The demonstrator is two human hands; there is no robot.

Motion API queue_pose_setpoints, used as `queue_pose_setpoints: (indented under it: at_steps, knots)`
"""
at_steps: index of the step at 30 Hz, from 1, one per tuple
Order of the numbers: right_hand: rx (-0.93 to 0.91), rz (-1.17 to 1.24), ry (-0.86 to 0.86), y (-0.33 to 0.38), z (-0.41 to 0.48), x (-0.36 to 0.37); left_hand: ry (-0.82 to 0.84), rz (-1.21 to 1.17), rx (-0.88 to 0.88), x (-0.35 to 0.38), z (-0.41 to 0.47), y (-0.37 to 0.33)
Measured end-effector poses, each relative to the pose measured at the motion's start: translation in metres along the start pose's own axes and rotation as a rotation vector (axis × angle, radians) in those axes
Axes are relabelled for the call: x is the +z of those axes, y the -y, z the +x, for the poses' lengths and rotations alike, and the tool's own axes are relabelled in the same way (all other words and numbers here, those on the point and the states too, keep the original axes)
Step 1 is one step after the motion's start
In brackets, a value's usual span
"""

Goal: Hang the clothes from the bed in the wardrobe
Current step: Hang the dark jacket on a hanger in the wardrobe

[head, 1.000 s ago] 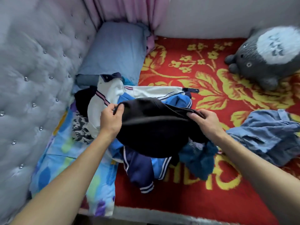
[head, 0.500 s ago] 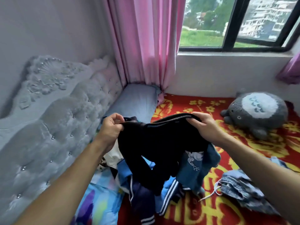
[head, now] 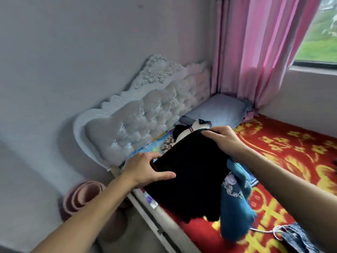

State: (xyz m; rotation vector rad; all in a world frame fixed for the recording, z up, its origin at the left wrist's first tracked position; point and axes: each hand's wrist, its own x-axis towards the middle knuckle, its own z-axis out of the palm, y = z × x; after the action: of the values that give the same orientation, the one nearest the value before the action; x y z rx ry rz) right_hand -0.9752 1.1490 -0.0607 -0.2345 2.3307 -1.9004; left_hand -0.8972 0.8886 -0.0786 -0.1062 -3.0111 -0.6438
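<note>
A black garment [head: 191, 178] hangs spread between my two hands above the bed's near edge. My left hand [head: 145, 170] grips its left top corner. My right hand [head: 224, 141] pinches its right top corner, higher and farther back. A teal garment [head: 235, 212] dangles behind the black one on the right, seemingly lifted along with it. More clothes [head: 184, 132], white and dark, lie on the bed near the headboard, partly hidden by the black garment. No wardrobe is in view.
The bed has a red and yellow floral cover [head: 284, 154], a tufted grey headboard [head: 145, 114] and a blue pillow [head: 218, 110]. Pink curtains [head: 255, 48] hang by the window. A denim garment [head: 299, 238] lies at the lower right. Pink stacked rings [head: 82, 196] stand on the floor.
Both hands have lifted the black garment off the pile and carried it left toward the bed's edge. The view has swung left, bringing the wall and floor in.
</note>
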Motion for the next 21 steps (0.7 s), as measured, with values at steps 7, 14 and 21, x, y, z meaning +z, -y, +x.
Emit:
queue_pose_setpoints:
  at_steps: [7,14,21]
  knots:
    - [-0.038,0.129,0.339,0.074,-0.06,0.131,-0.379,-0.112,-0.222,-0.054,-0.145,0.063]
    - [0.006,0.152,0.682,0.112,-0.149,0.224,-0.631,-0.381,-0.377,-0.115,-0.307,0.084]
    - [-0.471,-0.314,0.949,0.118,-0.269,0.317,-0.732,-0.1,-0.491,-0.174,-0.485,0.093]
